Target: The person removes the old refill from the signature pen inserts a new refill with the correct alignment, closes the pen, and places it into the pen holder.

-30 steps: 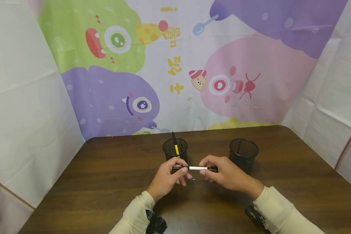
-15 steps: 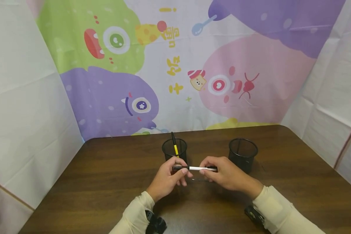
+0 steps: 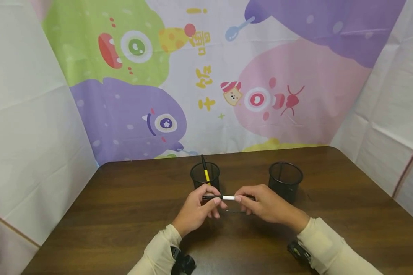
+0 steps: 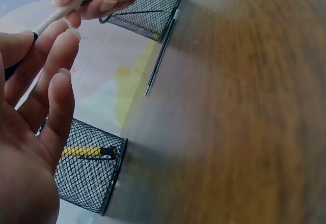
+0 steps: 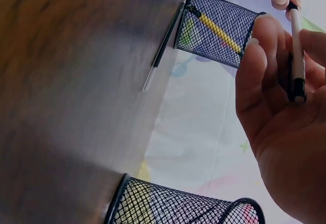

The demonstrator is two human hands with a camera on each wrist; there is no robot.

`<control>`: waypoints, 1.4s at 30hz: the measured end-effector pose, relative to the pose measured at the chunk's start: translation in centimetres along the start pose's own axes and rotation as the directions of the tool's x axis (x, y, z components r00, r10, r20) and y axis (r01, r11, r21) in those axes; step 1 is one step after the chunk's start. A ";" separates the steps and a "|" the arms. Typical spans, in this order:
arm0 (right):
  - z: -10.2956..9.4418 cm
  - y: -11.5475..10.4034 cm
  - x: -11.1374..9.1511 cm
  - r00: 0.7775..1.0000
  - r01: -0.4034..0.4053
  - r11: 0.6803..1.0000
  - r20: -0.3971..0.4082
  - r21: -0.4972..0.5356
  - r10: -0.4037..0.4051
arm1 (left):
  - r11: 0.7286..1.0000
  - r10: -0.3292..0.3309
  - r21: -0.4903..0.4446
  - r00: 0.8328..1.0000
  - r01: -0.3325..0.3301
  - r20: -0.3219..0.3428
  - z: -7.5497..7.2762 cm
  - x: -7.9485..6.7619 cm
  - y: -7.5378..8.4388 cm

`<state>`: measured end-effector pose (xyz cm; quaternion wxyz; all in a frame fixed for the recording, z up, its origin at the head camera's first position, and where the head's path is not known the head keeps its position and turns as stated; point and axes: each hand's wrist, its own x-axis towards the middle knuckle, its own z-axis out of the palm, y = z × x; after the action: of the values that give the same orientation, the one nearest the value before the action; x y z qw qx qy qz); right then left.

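- A white pen (image 3: 228, 198) with black ends is held level above the worktop (image 3: 124, 214), between the two hands and just in front of the left mesh cup.
- The left hand (image 3: 197, 208) has its grip on the pen's dark left end — thumb and fingertips pinch it, fingers curled under.
- The right hand (image 3: 265, 204) pinches the other end, its fingertips closed over the white barrel; the right wrist view shows the pen (image 5: 296, 51) lying across those curled fingers, black tip toward the palm.
- In the left wrist view the pen (image 4: 66, 9) runs from the near fingers up to the far hand.
- On the worktop under the hands lies a thin refill (image 3: 234, 211) — dark, with a pale end, clearer in the wrist views (image 4: 161, 55) (image 5: 163, 47), where it lies just beside the foot of a mesh cup.
- Behind the left hand stands a black mesh cup (image 3: 205, 175) with a yellow-and-black pen (image 3: 205, 171) leaning inside it.
- A second black mesh cup (image 3: 285, 179) stands to the right, behind the right hand, well apart from the first.
- Cream sleeves (image 3: 325, 244) cover both forearms.
- A cartoon monster backdrop (image 3: 206, 76) hangs behind the worktop, with plain white cloth on either side.
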<state>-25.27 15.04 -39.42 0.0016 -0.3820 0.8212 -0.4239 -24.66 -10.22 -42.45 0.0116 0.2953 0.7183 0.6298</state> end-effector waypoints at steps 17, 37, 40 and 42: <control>0.2 -0.2 0.0 1.000 -0.002 1.000 -0.022 0.011 0.002 | 1.000 -0.015 -0.004 0.999 0.015 -0.032 0.0 0.0 0.1; 0.0 -0.1 0.1 1.000 -0.019 1.000 0.011 0.005 0.019 | 0.999 0.008 -0.033 0.999 -0.009 -0.043 0.1 0.0 0.0; -0.1 -0.2 0.1 1.000 -0.010 1.000 0.001 0.016 0.010 | 0.999 0.006 -0.039 0.999 -0.008 -0.049 0.0 0.0 0.1; -0.1 -0.3 0.2 1.000 -0.006 1.000 -0.009 0.016 0.006 | 0.999 0.004 -0.044 0.999 -0.006 -0.052 0.0 0.0 0.1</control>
<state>-25.25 14.92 -39.09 0.0022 -0.3774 0.8189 -0.4324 -24.65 -10.21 -42.31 -0.0022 0.2804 0.7036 0.6529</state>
